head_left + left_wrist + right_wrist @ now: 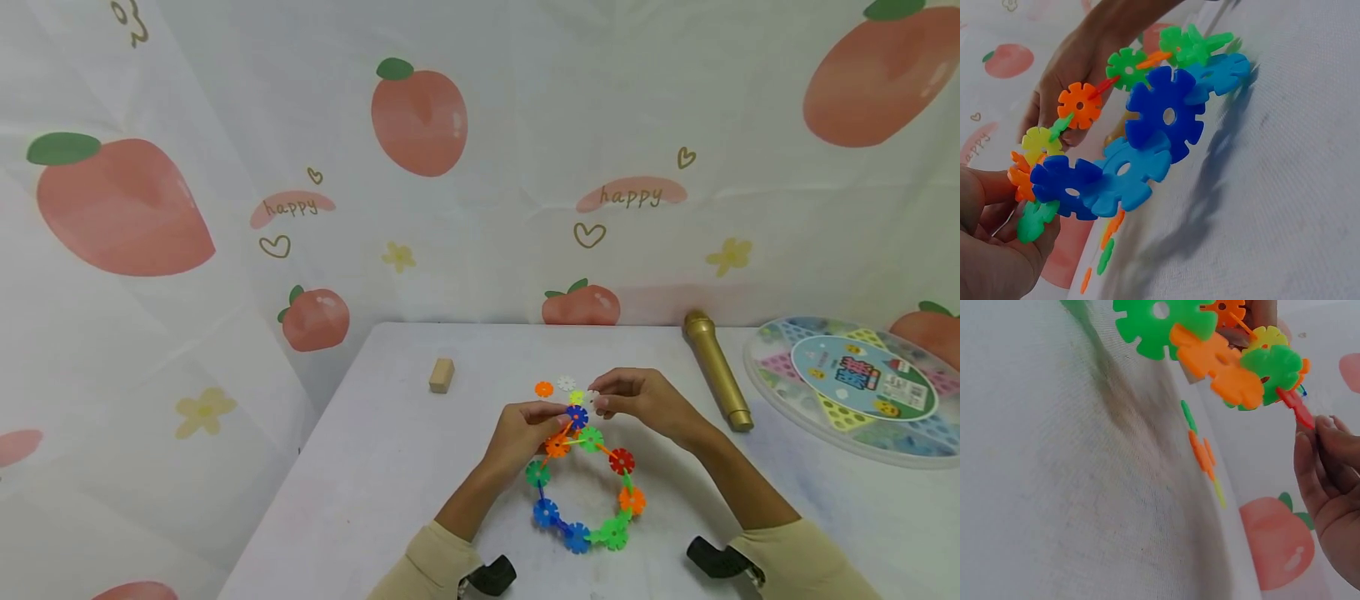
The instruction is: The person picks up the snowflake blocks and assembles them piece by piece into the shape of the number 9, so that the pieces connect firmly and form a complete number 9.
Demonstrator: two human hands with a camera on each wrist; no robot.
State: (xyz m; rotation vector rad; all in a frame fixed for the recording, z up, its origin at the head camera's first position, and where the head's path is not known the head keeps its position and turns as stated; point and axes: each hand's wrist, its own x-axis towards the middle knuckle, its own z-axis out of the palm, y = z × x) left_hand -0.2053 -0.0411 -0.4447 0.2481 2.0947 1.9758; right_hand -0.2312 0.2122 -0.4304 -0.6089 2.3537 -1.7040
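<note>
A ring of linked plastic snowflake discs, green, orange, red and blue, stands over the table in the head view; one of its blue discs point(546, 512) is at the lower left. My left hand point(525, 433) grips the ring at its far left, by an orange disc point(1020, 178) and a green disc point(1037, 220) in the left wrist view. My right hand point(637, 400) is just right of the ring's top and pinches a small disc point(592, 398) that looks pale in the head view. In the right wrist view a red disc point(1296, 407) is at its fingertips.
Loose discs lie beyond the ring, among them an orange disc point(543, 389) and a white disc point(566, 383). A wooden block point(442, 376) is at the back left. A gold microphone-shaped stick point(717, 371) and a round lidded case point(780, 417) are at the right.
</note>
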